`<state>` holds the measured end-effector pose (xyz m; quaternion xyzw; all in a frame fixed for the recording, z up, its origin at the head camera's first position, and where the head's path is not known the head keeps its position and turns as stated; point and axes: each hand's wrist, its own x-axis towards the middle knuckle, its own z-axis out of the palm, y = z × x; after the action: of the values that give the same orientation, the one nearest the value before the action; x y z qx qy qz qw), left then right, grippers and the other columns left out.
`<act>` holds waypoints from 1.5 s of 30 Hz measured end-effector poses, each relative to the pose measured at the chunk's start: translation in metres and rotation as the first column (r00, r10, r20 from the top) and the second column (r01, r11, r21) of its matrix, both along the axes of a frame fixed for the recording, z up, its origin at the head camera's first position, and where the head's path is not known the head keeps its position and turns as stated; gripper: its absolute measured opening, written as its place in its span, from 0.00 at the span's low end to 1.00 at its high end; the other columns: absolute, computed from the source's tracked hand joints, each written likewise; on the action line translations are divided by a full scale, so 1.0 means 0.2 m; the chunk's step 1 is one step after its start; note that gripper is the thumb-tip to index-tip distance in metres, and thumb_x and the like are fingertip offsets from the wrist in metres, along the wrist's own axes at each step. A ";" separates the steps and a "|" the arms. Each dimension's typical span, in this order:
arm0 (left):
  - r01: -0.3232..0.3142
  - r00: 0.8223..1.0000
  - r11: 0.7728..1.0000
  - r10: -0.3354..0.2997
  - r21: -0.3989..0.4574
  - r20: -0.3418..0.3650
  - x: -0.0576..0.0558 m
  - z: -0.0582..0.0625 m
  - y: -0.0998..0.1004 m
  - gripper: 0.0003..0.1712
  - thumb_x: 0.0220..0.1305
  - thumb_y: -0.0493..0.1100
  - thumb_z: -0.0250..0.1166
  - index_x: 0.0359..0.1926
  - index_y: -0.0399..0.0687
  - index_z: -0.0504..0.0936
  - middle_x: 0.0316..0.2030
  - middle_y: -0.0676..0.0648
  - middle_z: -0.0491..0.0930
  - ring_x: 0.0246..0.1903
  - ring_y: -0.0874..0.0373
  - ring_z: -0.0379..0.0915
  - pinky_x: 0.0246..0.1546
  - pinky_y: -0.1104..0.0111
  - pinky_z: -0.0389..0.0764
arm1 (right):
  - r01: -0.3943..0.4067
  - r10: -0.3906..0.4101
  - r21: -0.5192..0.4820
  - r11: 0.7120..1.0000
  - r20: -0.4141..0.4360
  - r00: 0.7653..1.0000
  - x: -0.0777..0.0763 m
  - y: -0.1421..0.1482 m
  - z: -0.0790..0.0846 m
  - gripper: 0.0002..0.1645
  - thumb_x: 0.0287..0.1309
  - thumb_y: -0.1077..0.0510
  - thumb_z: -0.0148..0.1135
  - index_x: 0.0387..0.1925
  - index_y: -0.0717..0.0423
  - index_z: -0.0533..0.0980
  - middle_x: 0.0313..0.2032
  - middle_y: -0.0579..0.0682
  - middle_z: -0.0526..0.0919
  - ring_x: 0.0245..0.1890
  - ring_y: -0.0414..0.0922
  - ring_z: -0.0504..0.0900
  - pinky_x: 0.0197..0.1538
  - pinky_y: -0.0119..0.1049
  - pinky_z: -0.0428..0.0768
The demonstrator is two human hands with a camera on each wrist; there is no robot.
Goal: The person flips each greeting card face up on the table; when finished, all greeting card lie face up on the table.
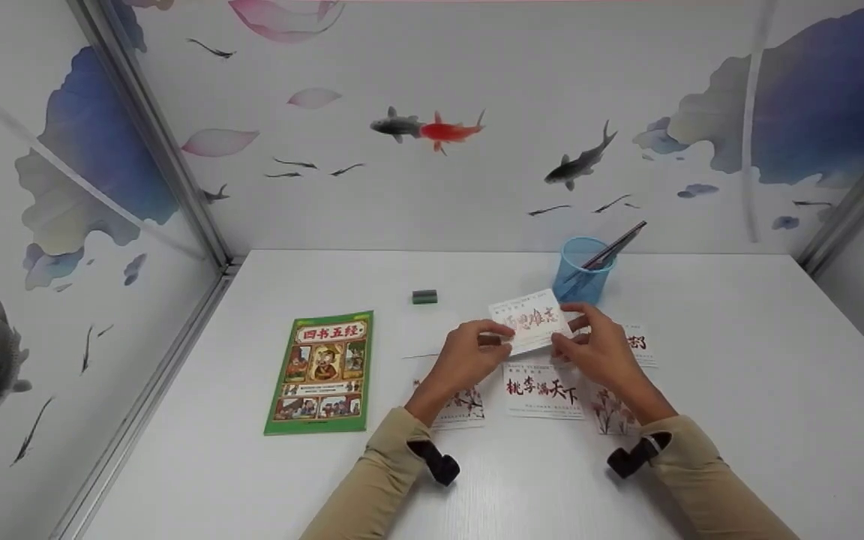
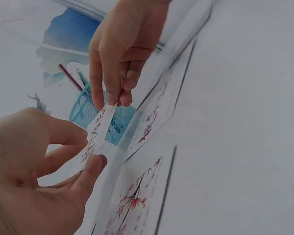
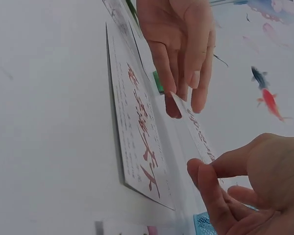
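Both hands hold a white card [image 1: 528, 319] with red Chinese characters above the table in the head view. At its left edge, my left hand [image 1: 473, 351] pinches it between thumb and fingers. The right hand [image 1: 598, 346] grips the card's right side; the left wrist view also shows this right hand [image 2: 125, 54] on the far end. Just below, another lettered card [image 1: 544, 391] lies flat. A blossom-printed card [image 1: 463, 411] is partly hidden under the left forearm, and a flower card [image 1: 612, 414] under the right one.
A green illustrated book [image 1: 319, 375] lies at the left. Toward the back are a small green-and-grey block [image 1: 424, 297] and a blue mesh pen cup [image 1: 580, 281] with pencils [image 1: 616, 246]. One more lettered card [image 1: 642, 346] shows behind the right hand. Printed panels enclose the table.
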<state>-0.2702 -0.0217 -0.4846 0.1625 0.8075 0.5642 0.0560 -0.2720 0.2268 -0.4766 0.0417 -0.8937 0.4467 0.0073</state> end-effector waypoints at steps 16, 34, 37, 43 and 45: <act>0.115 0.962 0.887 -0.211 -0.447 -0.171 0.01 0.00 0.03 0.27 0.78 0.44 0.66 0.73 0.41 0.78 0.76 0.40 0.73 0.81 0.46 0.64 0.83 0.57 0.64 | 0.042 -0.025 0.306 0.951 -0.061 0.998 0.02 0.01 -0.02 0.33 0.69 0.48 0.73 0.69 0.59 0.77 0.41 0.56 0.88 0.36 0.49 0.84 0.36 0.42 0.80; 0.071 0.960 0.862 -0.195 -0.502 -0.199 0.04 0.05 -0.05 0.26 0.80 0.46 0.65 0.73 0.46 0.79 0.77 0.42 0.73 0.81 0.48 0.63 0.82 0.56 0.64 | -0.056 0.117 0.325 0.944 -0.170 0.978 0.01 -0.01 -0.04 0.18 0.70 0.58 0.70 0.59 0.53 0.87 0.66 0.59 0.86 0.63 0.65 0.80 0.64 0.70 0.71; 0.001 0.970 0.874 -0.118 -0.486 -0.212 0.05 0.06 -0.13 0.26 0.79 0.45 0.66 0.72 0.45 0.79 0.77 0.40 0.73 0.81 0.46 0.63 0.82 0.53 0.65 | -0.074 0.131 0.279 0.958 -0.195 0.972 0.01 -0.05 -0.03 0.19 0.72 0.58 0.69 0.61 0.56 0.85 0.64 0.60 0.86 0.62 0.64 0.81 0.64 0.67 0.74; -0.147 0.975 0.878 0.052 -0.455 -0.215 0.06 0.05 -0.35 0.30 0.78 0.44 0.67 0.75 0.40 0.74 0.79 0.33 0.67 0.82 0.37 0.59 0.82 0.46 0.63 | -0.179 0.219 0.210 0.961 -0.186 0.958 0.03 -0.22 -0.01 0.23 0.74 0.59 0.68 0.66 0.61 0.81 0.64 0.61 0.86 0.64 0.63 0.82 0.69 0.63 0.77; -0.193 0.972 0.876 0.110 -0.443 -0.206 0.07 0.05 -0.40 0.34 0.77 0.44 0.67 0.77 0.40 0.70 0.80 0.30 0.63 0.82 0.35 0.56 0.82 0.44 0.62 | -0.216 0.250 0.195 0.957 -0.169 0.953 0.04 -0.29 -0.01 0.25 0.74 0.58 0.67 0.68 0.60 0.80 0.64 0.61 0.86 0.63 0.62 0.82 0.66 0.61 0.80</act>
<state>-0.2558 -0.1020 -0.4738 0.1294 0.9300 0.3432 -0.0226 -0.2644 0.1689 -0.4778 0.1905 -0.9133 0.3582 0.0366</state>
